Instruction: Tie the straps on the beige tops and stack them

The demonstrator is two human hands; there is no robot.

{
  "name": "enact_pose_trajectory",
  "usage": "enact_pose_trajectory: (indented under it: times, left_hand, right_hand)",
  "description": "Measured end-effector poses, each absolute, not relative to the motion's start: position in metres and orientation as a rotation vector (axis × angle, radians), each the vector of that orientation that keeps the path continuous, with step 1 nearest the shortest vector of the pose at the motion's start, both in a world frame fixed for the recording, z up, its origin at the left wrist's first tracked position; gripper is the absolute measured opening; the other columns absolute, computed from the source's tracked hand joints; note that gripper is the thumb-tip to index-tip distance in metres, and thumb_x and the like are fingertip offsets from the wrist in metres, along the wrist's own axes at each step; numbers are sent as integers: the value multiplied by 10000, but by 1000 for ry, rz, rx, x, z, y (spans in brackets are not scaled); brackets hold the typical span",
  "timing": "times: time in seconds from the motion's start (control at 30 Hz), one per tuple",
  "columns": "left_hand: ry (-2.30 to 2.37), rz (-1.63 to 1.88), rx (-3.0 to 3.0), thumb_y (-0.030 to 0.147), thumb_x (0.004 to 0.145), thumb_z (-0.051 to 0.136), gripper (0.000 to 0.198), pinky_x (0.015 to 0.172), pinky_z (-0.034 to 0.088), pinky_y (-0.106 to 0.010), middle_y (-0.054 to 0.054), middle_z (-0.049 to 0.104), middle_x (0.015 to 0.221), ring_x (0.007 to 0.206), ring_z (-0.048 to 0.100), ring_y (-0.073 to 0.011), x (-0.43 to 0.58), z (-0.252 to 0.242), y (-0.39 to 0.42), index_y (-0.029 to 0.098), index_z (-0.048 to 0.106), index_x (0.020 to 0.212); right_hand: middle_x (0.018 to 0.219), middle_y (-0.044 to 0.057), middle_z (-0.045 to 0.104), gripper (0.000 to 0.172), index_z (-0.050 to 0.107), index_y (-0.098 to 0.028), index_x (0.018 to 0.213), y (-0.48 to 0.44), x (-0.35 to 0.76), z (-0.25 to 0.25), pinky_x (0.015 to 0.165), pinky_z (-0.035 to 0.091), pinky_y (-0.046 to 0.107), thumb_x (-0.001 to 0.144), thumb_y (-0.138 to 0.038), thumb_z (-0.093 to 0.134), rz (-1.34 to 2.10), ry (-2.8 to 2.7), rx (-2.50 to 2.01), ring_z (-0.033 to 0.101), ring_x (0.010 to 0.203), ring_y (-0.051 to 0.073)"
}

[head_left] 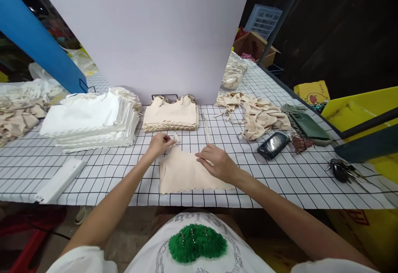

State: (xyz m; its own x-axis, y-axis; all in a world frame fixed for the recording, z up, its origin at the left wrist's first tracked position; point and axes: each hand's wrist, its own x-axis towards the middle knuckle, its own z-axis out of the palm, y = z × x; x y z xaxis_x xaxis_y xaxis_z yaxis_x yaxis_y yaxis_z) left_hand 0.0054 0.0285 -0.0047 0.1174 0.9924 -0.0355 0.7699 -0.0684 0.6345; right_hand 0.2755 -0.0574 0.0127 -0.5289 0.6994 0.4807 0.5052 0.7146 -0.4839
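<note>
A beige camisole-like garment [183, 173] lies flat in front of me, its wavy hem toward the table's near edge. My left hand [160, 144] is above its upper left corner, thumb and fingers pinched on a light strap [177, 138]. On the upper right part of the garment rests my right hand [219, 163], fingertips closed together at its top edge. Another thin strap [207, 129] runs straight up the cloth beyond that hand. Just behind is a neat stack of beige garments [171, 115] with scalloped hems.
White folded garments [90, 115] form a tall pile at left, behind a white elongated object [60, 179]. To the right are loose beige garments [261, 115], a black wrapped item [273, 145], a green phone [311, 125] and keys [343, 170]. A pale upright panel [149, 32] stands behind.
</note>
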Motion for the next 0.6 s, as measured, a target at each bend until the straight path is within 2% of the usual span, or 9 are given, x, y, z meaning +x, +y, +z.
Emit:
enact_pose_trajectory:
  times: [0.1,0.2,0.3,0.37,0.43,0.5,0.6]
  left_hand:
    - [1764,554,1854,391,704,801,251,719,463,-302,-52,723,825,812,649,-211,20,-14,41,186,663,751]
    - [1776,568,1822,353,721,778,187,678,448,-284,-36,733,797,763,653,-193,23,-21,41,196,680,746]
    - [1785,561,1804,321,743,749,133,653,436,-279,-21,731,759,732,650,-187,20,-22,40,201,690,741]
    - [1793,559,1799,296,740,751,113,650,427,-281,-17,728,747,730,649,-189,19,-22,39,202,689,729]
    - [1790,564,1795,287,739,759,118,652,422,-283,-15,725,745,731,644,-188,19,-23,39,202,682,709]
    - [1783,576,1791,284,742,765,130,654,418,-284,-14,722,746,726,636,-184,20,-24,38,203,676,694]
    - [1774,598,1781,268,733,775,139,658,411,-287,-13,714,728,716,627,-184,22,-24,38,206,667,671]
  right_hand:
    - [908,84,752,187,745,-160,936,-23,250,16,795,513,330,956,-137,560,536,-2267,-1129,662,864,205]
    - [964,102,755,227,737,-153,856,11,219,22,877,490,324,958,-156,535,700,-2288,-1473,684,963,219]
    - [954,154,745,140,699,-128,777,39,185,22,886,502,353,875,-223,666,787,-2233,-1607,680,1036,291]
    - [898,144,737,86,659,-133,716,51,171,20,819,532,338,782,-144,714,880,-2181,-1628,697,971,290]
    - [820,101,717,112,616,-147,686,59,170,20,696,555,307,740,-96,699,1003,-2108,-1616,705,810,241]
    - [768,60,688,107,585,-161,707,62,181,21,576,557,274,770,-123,662,1104,-2027,-1581,666,672,178]
    - [712,35,648,150,536,-175,705,60,212,27,486,563,244,800,-184,651,1344,-1799,-1426,592,600,124]
